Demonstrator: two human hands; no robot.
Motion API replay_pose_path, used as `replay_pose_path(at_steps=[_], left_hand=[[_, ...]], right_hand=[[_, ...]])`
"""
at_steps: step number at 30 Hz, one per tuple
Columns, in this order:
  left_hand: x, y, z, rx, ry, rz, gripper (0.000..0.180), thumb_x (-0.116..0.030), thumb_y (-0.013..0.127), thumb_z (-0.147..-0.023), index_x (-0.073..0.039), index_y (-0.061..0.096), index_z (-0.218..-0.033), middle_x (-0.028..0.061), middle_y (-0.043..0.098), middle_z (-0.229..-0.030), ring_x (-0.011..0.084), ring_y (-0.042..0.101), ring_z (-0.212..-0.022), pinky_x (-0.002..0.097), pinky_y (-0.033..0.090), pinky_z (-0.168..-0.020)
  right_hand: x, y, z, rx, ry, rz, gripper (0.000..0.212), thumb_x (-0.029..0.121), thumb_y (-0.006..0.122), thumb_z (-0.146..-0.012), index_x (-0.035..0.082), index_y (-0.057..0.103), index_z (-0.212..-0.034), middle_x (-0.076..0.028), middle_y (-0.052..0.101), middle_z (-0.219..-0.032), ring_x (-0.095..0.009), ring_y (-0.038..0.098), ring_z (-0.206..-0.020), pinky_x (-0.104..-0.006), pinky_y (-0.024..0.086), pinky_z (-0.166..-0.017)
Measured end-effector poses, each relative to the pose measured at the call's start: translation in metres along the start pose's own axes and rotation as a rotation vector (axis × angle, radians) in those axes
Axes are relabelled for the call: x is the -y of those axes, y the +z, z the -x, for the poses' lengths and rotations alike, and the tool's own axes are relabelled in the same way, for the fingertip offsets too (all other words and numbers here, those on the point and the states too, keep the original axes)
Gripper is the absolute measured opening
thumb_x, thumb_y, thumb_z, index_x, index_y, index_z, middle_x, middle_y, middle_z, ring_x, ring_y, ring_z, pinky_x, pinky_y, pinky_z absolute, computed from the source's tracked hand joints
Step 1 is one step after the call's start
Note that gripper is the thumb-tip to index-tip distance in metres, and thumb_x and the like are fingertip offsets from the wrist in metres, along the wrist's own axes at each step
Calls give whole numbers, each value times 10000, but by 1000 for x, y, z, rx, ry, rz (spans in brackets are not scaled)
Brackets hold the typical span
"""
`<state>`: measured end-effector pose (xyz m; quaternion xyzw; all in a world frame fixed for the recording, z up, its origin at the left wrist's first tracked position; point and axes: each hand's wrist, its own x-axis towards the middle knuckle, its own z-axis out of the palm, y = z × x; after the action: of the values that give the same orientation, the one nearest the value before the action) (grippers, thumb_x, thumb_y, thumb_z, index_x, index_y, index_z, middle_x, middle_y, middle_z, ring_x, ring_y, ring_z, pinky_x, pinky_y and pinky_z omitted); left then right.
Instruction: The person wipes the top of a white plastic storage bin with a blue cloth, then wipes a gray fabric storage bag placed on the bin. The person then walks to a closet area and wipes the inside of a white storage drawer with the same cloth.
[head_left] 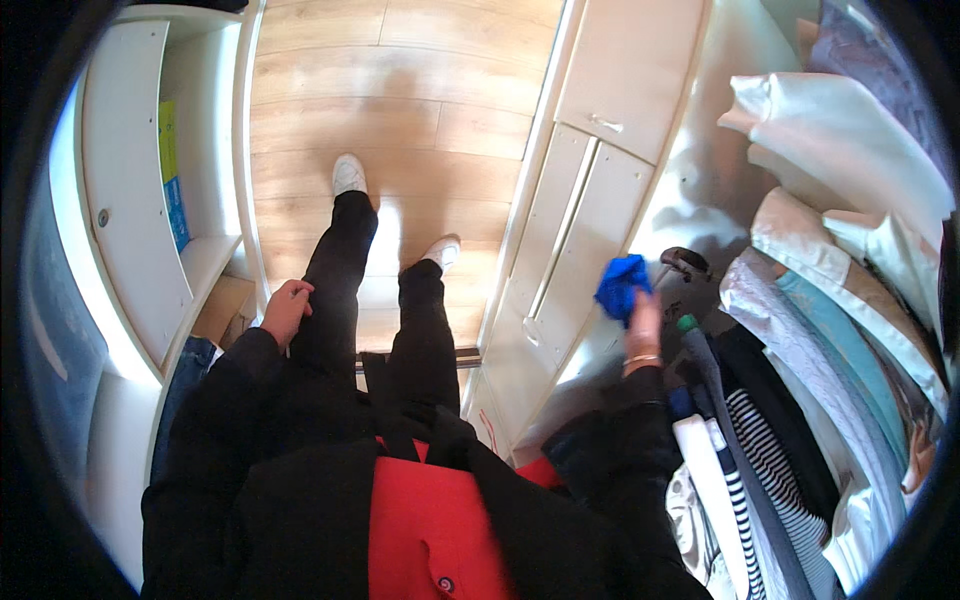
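My right hand is closed on a crumpled bright blue cloth, held over the top of a white cabinet. The hand and cloth are slightly blurred. Just beyond the cloth lies a small dark brown glossy thing, whose kind I cannot make out. My left hand hangs beside my left thigh with its fingers loosely curled, and nothing shows in it.
Hanging clothes crowd the right side, among them striped, white and teal pieces. Drawers and doors front the white cabinet. At left, a white shelf unit holds a cardboard box. My shoes stand on the wooden floor.
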<state>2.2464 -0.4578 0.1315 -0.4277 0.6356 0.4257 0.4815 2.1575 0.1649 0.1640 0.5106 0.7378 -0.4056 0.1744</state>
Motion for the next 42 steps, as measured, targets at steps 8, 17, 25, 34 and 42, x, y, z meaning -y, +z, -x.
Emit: replay_pose_path(at_steps=[8,17,25,34,42], left_hand=[[-43,-41,12,19,-110,430,236,-223,452,-1031,-141,562,-1223,8,525,-789,72,374,-544,240,346,-467],[-138,-56,46,259,-40,978,288,-91,490,-1009,-116,526,-1293,127,653,-1003,170,582,-709,337,549,-626],[-255,-61,75,376,85,890,223,-179,506,-1034,-127,554,-1246,118,667,-1003,233,637,-772,392,570,-685],[-378,-90,89,136,182,935,350,-150,417,-1056,-253,496,-1381,35,552,-810,129,413,-572,305,407,-520],[-470,-212,53,122,252,1169,113,-301,479,-1058,-210,526,-1107,17,508,-738,119,377,-508,279,322,-461]], right_hand=[[1,91,140,393,279,-99,285,110,512,-983,53,638,-1231,-44,694,-1038,-164,647,-911,-292,519,-807],[39,62,152,418,158,-198,292,220,551,-1003,28,636,-1206,-45,684,-929,-131,629,-741,-269,482,-613],[42,32,86,460,-542,753,327,213,580,-928,-39,665,-1120,-110,716,-889,-217,696,-834,-338,558,-713],[296,140,-38,494,-143,-117,249,220,611,-934,8,675,-1049,-76,683,-829,-174,648,-681,-335,507,-569],[517,219,-63,624,-321,-198,201,191,592,-999,46,623,-1135,-57,662,-868,-166,628,-695,-325,518,-608]])
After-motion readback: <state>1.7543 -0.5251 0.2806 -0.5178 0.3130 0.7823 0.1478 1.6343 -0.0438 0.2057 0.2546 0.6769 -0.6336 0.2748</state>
